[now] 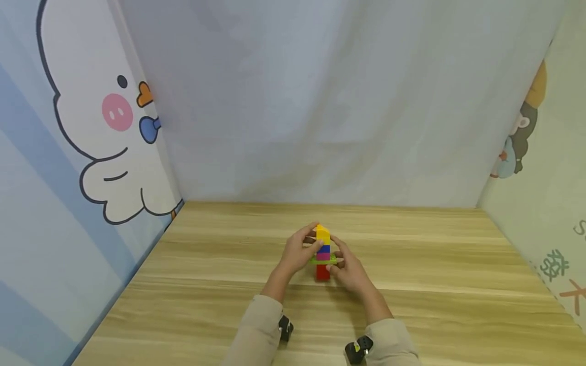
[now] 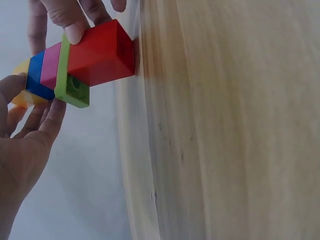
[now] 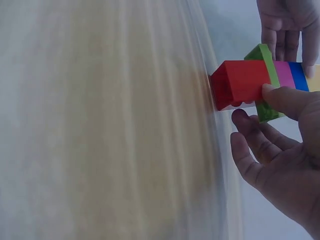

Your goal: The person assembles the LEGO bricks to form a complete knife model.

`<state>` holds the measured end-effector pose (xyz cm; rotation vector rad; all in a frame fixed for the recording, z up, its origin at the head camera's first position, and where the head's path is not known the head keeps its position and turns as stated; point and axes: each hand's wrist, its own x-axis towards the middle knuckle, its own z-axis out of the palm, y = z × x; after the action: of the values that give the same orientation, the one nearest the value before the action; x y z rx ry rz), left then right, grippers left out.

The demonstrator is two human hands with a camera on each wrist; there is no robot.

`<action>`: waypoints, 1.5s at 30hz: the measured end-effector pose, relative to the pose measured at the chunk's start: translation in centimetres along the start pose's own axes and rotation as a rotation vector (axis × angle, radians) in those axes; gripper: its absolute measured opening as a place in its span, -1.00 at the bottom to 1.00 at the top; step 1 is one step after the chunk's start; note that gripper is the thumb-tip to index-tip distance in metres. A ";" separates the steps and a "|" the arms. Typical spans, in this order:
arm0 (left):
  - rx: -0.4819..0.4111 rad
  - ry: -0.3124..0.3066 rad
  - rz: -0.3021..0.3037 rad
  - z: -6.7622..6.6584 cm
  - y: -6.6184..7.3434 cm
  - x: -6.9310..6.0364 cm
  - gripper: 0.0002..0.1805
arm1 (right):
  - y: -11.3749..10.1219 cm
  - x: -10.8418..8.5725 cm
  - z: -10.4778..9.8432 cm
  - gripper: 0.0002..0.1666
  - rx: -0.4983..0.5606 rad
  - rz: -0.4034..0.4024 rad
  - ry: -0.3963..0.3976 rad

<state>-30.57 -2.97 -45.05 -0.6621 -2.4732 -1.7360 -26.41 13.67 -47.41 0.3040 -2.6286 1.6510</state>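
A small tower of toy building bricks stands between the two hands. Its red brick (image 1: 322, 273) is lowest, with a thin green plate (image 3: 270, 75) above it that juts out at the sides. Pink (image 2: 50, 66) and blue (image 2: 35, 76) bricks follow, and yellow (image 1: 323, 233) tops the tower. My left hand (image 1: 298, 252) holds the upper part, its thumb on the yellow and blue bricks. From the other side my right hand (image 1: 350, 271) grips the tower, thumb against the red brick just below the green plate. Whether the red brick touches the table cannot be told.
The wood-grain table (image 1: 206, 295) spreads around the hands. A pale grey curtain (image 1: 320, 101) hangs behind its far edge. Printed panels stand at both sides, a white cartoon figure (image 1: 87, 101) on the left one. Black wrist cameras (image 1: 359, 349) sit at the cuffs.
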 end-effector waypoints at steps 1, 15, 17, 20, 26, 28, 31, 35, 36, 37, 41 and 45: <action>-0.012 -0.005 -0.007 0.0 0.0 0.0 -0.46 | -0.1 0.0 0.0 -0.12 -0.004 0.008 -0.001; -0.130 -0.030 -0.121 0.4 -1.2 0.2 -0.37 | -0.2 0.0 -0.9 -0.18 -0.027 0.016 -0.065; -0.143 -0.042 -0.139 0.3 -1.2 0.2 -0.34 | -0.2 0.1 -1.2 -0.18 -0.020 0.016 -0.093; -0.160 -0.058 -0.153 0.3 -1.3 0.2 -0.32 | 0.0 0.4 -1.5 -0.18 0.002 0.026 -0.141; -0.150 -0.103 -0.177 0.0 -1.7 0.2 -0.32 | 0.7 1.1 -1.7 -0.16 0.035 0.070 -0.189; -0.145 -0.115 -0.186 0.0 -1.9 0.2 -0.33 | 0.8 1.0 -1.7 -0.17 0.030 0.071 -0.196; -0.147 -0.124 -0.205 0.0 -2.2 0.1 -0.34 | 0.8 0.9 -1.7 -0.18 0.028 0.079 -0.199; -0.158 -0.127 -0.231 0.1 -2.4 0.2 -0.35 | 1.1 0.9 -1.7 -0.18 0.046 0.107 -0.192; -0.160 -0.129 -0.239 0.1 -2.5 0.2 -0.35 | 1.1 0.9 -1.7 -0.18 0.049 0.116 -0.188; -0.163 -0.129 -0.247 0.2 -2.4 0.2 -0.35 | 1.2 0.9 -1.8 -0.18 0.050 0.118 -0.188; -0.170 -0.130 -0.273 0.2 -2.6 0.4 -0.35 | 1.6 1.1 -1.8 -0.19 0.045 0.097 -0.198; -0.195 -0.142 -0.303 0.1 -2.9 0.6 -0.37 | 1.8 1.5 -1.8 -0.19 0.042 0.066 -0.223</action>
<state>-32.14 -3.47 -47.47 -0.4548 -2.6362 -2.1282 -28.31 15.80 -48.10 0.4306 -2.7928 1.7915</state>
